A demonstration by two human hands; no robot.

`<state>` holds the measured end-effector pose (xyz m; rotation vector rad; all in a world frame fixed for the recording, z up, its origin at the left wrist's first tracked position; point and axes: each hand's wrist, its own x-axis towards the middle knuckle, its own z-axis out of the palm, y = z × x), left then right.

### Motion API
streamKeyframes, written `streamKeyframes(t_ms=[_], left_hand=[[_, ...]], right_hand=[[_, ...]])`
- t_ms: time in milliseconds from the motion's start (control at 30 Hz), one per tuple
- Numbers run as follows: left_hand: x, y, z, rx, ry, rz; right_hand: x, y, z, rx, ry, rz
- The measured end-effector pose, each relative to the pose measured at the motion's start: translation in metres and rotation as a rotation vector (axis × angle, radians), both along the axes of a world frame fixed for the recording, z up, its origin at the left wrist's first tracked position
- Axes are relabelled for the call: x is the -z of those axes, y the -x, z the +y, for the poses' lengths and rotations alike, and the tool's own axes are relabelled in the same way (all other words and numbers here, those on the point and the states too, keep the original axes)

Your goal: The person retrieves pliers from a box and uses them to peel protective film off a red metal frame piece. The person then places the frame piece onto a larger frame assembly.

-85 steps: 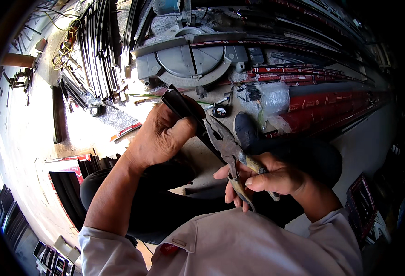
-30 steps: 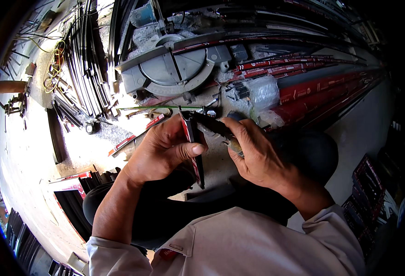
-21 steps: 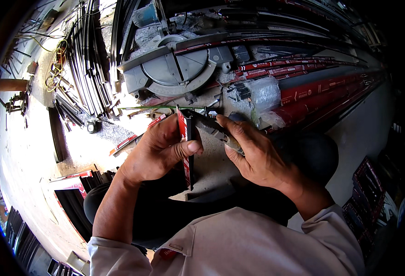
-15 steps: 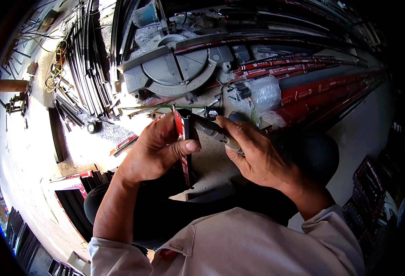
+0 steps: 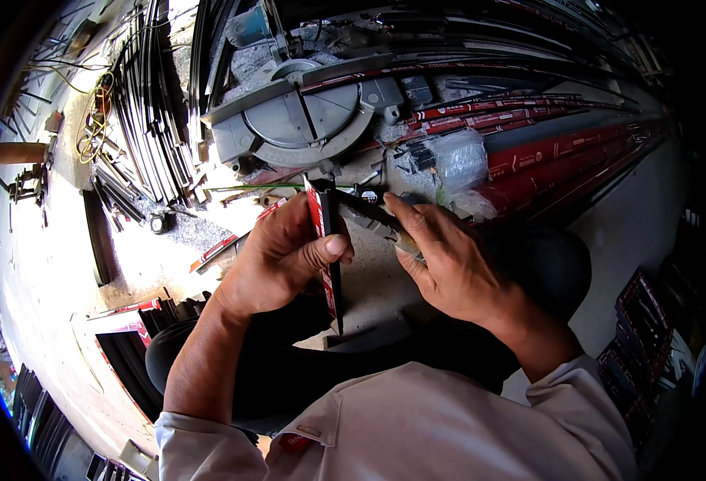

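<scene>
Since a moment ago the left hand (image 5: 277, 260) has barely shifted, its thumb still pressed across the short black strip with red film (image 5: 326, 256), pinching it upright; the right hand (image 5: 449, 268) stays curled around pliers (image 5: 369, 216), whose tip meets the strip's top edge, just beyond the left thumb; ahead of both hands sits a grey mitre saw (image 5: 301, 116) on a gritty concrete floor (image 5: 168, 240); long red-wrapped profiles (image 5: 561, 148) run off beyond the right hand; black bars (image 5: 148, 104) lie stacked past the left hand, bare floor between.
</scene>
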<state>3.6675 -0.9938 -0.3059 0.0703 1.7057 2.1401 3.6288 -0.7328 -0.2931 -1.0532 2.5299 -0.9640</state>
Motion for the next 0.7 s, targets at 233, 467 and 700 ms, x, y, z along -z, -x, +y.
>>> streamKeyframes(t_ms=[233, 467, 700], left_hand=[[0.005, 0.001, -0.009, 0.059, -0.009, 0.075], [0.004, 0.004, -0.011, 0.042, -0.110, 0.034], [-0.005, 0.007, -0.015, 0.007, -0.128, 0.030]], right_hand=[[-0.002, 0.002, 0.002, -0.023, 0.118, -0.102], [-0.003, 0.004, 0.001, 0.000, 0.169, -0.143], [-0.004, 0.004, 0.001, 0.033, 0.181, -0.143]])
